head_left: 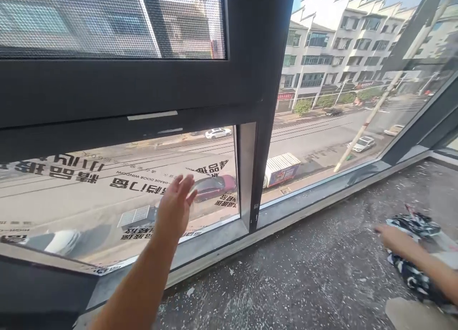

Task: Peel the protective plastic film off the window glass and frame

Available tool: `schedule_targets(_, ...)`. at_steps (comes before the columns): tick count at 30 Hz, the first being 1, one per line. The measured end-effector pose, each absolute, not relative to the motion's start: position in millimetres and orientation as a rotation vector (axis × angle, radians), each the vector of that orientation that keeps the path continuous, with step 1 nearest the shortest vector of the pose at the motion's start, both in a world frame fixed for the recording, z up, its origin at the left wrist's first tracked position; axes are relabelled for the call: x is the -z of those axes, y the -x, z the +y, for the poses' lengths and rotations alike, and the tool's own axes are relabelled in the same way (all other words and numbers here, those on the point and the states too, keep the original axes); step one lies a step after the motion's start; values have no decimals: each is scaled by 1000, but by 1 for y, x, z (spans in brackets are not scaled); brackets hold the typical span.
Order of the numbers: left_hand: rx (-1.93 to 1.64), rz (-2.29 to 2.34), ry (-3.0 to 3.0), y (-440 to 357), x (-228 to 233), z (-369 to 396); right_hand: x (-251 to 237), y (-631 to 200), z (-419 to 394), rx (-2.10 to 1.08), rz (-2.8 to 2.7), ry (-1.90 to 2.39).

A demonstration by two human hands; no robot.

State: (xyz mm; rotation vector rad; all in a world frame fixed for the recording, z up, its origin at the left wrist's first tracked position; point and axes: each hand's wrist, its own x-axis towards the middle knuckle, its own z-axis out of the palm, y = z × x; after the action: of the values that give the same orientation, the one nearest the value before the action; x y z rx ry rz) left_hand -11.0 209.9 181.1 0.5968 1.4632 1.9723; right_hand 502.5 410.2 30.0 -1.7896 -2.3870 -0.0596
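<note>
My left hand [179, 198] is raised in front of the lower window pane [107, 191], its fingers apart and nothing in them. Whether the fingertips touch the pane or its film, I cannot tell. Clear film with black printed lettering [138, 184] covers much of this pane. On the right, my right hand [388, 234] is low over the floor, beside a crumpled black-and-white patterned bundle [411, 272]. Its fingers are smeared and partly hidden, so their grip does not show.
A dark window frame [246, 96] divides the panes, with a mesh screen [107, 22] at upper left. A pale strip [152, 115] sticks to the frame. The grey sill [222, 237] borders a dark floor [272, 277] speckled with white bits. Outside lie a street and buildings.
</note>
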Motion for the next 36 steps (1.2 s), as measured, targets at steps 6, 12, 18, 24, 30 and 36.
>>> schedule_targets(6, -2011, 1553, -548, 1, -218, 246, -60, -345, 352, -816, -3040, 893)
schedule_targets(12, -1908, 1884, -794, -3, -201, 233, -144, -179, 304, -1996, -2086, 388)
schedule_targets(18, -1881, 1828, -829, 2, -188, 217, -178, -68, 317, -2287, -1172, 441)
schedule_targets(24, -1575, 2075, -1058, 21, -189, 188, -145, -40, 280, -1964, -1033, 490)
schedule_targets(30, -1819, 2032, -793, 74, -254, 180, -127, -45, 221, -2082, -812, 600)
schedule_targets(36, -1841, 2319, -839, 99, -240, 162, -103, -54, 182, -2197, -799, 600)
